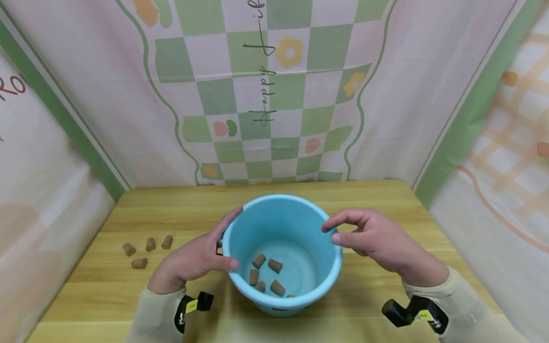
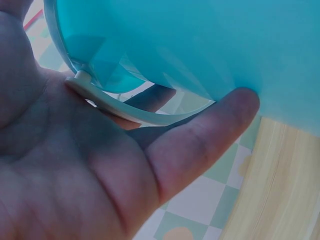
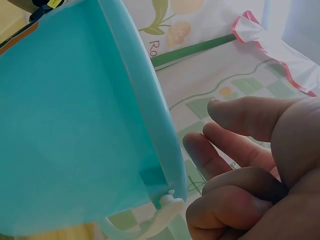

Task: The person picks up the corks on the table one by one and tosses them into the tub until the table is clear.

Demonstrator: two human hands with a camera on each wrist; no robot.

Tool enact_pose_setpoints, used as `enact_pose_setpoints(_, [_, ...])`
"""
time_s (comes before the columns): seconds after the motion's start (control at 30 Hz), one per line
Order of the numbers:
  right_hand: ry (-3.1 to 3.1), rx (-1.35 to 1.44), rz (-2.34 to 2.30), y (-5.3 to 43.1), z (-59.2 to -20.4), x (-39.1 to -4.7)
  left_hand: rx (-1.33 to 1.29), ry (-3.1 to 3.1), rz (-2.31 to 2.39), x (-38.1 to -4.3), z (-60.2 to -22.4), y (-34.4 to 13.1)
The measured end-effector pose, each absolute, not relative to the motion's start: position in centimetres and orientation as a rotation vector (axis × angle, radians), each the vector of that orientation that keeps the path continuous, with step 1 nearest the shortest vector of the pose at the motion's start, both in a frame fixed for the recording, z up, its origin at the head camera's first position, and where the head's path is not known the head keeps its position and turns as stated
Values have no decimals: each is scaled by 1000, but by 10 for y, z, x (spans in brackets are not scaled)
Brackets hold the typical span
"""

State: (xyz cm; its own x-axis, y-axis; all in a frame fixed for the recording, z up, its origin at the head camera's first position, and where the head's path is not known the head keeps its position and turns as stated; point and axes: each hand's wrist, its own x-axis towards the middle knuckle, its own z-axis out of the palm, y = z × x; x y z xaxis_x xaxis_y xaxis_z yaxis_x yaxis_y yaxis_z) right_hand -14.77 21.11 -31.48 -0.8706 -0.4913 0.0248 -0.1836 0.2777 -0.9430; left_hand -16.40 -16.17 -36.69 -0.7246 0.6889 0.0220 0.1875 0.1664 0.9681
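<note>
Blue plastic bucket (image 1: pixel 280 219), my left grip (image 1: pixel 198 252) clasping its rim, my right grip (image 1: pixel 377 240) hovering released near it, brown corks (image 1: pixel 277 287) lying inside, four more (image 1: pixel 139 263) resting on the surface (image 1: pixel 86 295)

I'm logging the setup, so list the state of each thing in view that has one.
Blue bucket: mouth facing up.
Handle: outside the bucket, not across its opening.
Brown stoppers in the bucket: loose, at least six showing.
Stoppers on the table: four, loose, spaced apart.
Left hand: holding the bucket, thumb over its rim.
Right hand: holding nothing, fingers bent, near the rim.
</note>
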Motion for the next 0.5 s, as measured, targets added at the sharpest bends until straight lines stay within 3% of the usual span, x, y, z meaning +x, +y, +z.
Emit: enact_pose_setpoints(0.5, [2274, -573, -1663, 214, -315, -147, 846, 2017, 1592, -165, -367, -162])
